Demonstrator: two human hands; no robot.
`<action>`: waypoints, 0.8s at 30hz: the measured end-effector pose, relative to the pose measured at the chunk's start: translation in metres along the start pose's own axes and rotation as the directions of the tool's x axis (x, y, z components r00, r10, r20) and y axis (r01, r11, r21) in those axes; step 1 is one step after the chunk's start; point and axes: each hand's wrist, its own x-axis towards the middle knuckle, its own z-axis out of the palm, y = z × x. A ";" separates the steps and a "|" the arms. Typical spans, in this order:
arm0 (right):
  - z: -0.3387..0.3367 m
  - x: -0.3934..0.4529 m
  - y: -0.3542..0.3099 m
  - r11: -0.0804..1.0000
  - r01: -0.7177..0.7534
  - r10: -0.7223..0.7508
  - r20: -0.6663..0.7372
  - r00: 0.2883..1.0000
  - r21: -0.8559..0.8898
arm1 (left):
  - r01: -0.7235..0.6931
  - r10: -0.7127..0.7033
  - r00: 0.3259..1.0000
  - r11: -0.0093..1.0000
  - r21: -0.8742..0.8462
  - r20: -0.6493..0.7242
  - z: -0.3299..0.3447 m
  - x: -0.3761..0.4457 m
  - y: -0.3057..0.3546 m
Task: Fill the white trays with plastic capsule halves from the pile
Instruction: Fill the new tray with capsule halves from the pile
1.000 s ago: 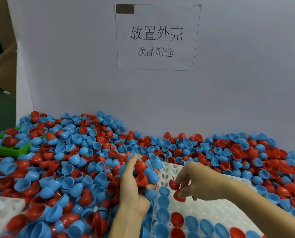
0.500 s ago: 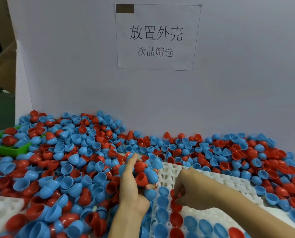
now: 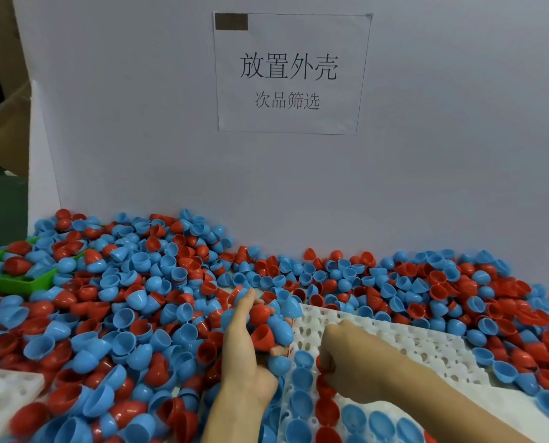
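Observation:
A big pile of red and blue capsule halves (image 3: 145, 302) covers the table against a white wall. A white tray with round pockets (image 3: 404, 343) lies at the lower right, its near rows filled with blue and red halves. My left hand (image 3: 247, 346) cups several red and blue halves at the tray's left edge. My right hand (image 3: 346, 356) is curled knuckles-up over the tray and pinches a red half (image 3: 321, 366) down at a pocket in the second column; its fingertips are hidden.
A second white tray (image 3: 1, 394) pokes in at the lower left. A green bin (image 3: 14, 282) with capsule halves sits at the far left. A paper sign (image 3: 289, 71) hangs on the white wall. Loose halves crowd the tray's far and right sides.
My right hand has moved down and left over the tray, lowering the red half to a pocket. My left hand has stayed put with its handful.

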 end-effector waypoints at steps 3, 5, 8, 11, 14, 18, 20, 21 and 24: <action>0.003 -0.002 -0.003 0.999 -0.005 0.003 -0.030 1.000 -0.047 | 0.000 0.000 1.000 1.000 0.008 0.001 0.000 0.000 0.000; 0.003 -0.005 -0.007 0.992 -0.002 -0.006 -0.063 0.998 -0.130 | 0.001 -0.001 1.000 1.000 0.010 -0.001 0.000 0.000 0.000; 0.001 -0.009 -0.016 0.973 0.026 -0.042 -0.067 0.997 -0.229 | 0.006 -0.006 1.000 1.000 0.011 -0.002 0.001 0.000 -0.001; 0.002 -0.009 -0.016 0.983 0.011 -0.015 -0.017 1.000 -0.184 | 0.011 -0.011 1.000 1.000 0.007 -0.012 0.000 -0.001 -0.002; -0.005 -0.009 -0.008 0.999 -0.016 0.017 0.020 1.000 -0.030 | -0.001 0.001 1.000 1.000 0.006 0.001 0.001 -0.001 -0.001; -0.019 -0.011 0.003 0.980 0.018 0.015 -0.163 0.986 0.199 | 0.021 -0.021 0.999 1.000 -0.012 0.033 0.002 -0.001 -0.001; -0.022 -0.014 0.001 0.938 0.053 0.044 -0.271 0.962 0.342 | 0.049 -0.049 0.997 0.999 -0.011 0.060 0.002 -0.001 -0.003; -0.019 -0.014 0.000 0.903 0.068 0.069 -0.299 0.952 0.425 | 0.058 -0.056 0.995 0.998 -0.016 0.082 0.002 -0.001 -0.003; -0.007 -0.015 -0.007 0.751 0.113 0.152 -0.338 0.929 0.651 | 0.069 -0.063 0.985 0.997 -0.029 0.159 0.004 -0.003 -0.004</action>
